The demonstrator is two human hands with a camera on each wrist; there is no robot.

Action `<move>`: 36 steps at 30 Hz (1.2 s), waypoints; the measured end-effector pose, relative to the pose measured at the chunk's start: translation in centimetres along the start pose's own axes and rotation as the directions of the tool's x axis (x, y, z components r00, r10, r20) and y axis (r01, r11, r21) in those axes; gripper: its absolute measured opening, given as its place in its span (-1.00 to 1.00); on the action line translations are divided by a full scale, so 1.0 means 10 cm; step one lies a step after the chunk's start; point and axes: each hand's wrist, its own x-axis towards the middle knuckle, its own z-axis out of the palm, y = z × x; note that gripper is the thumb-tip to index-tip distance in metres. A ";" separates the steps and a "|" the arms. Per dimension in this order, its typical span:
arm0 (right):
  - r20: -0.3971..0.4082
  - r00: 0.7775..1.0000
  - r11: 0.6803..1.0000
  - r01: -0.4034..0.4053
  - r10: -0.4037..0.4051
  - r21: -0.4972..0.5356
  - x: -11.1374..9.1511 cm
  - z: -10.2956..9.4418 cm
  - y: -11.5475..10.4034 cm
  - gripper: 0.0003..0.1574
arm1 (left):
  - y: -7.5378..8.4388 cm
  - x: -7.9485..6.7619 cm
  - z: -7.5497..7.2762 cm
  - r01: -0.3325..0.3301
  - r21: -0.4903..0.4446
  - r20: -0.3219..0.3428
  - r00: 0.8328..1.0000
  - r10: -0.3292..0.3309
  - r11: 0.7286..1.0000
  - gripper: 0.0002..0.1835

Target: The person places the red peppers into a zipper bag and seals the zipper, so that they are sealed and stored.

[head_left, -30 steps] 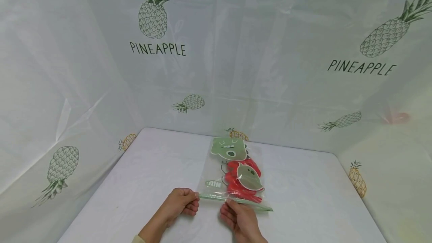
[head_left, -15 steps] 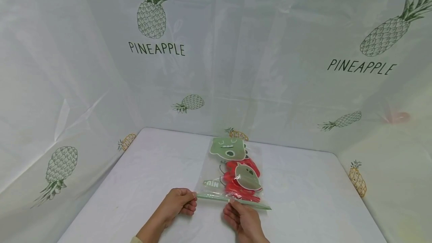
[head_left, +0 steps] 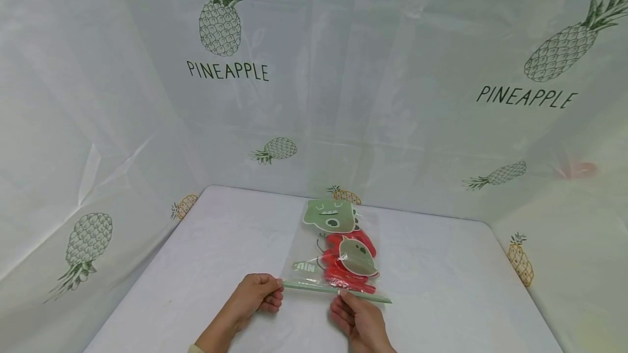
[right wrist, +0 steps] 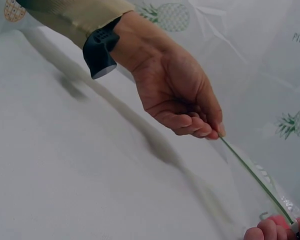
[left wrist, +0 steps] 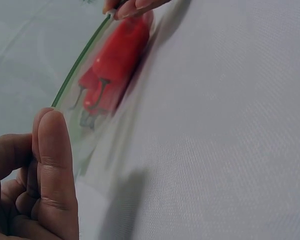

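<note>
Floppy, slick zip bag (head_left: 333, 249) with red peppers (head_left: 343, 271) lies on the counter (head_left: 221, 244); left hand (head_left: 255, 296) and right hand (head_left: 360, 320) both pinch its green zip strip (head_left: 314, 287), the best hold.

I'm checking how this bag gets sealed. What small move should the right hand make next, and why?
Probably slide the right hand further along the green zip strip toward its far right end. The left hand pinches the strip's left end, the right pinches about mid-strip, and the stretch beyond it is not yet pressed. The red toy lies inside.

tan sleeve (right wrist: 80, 17), black wristband (right wrist: 101, 47)
</note>
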 end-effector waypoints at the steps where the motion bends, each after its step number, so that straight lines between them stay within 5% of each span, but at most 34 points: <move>1: -0.002 1.000 1.000 0.002 -0.002 0.000 0.00 -0.01 0.00 -0.48 | 0.00 0.00 0.00 0.000 0.000 -0.002 1.000 0.000 1.000 -0.67; 36: -0.121 0.993 1.000 0.016 -0.015 0.012 0.02 -0.36 -0.15 -0.57 | -0.04 -0.02 -0.10 0.020 0.002 -0.040 0.999 -0.020 1.000 -0.68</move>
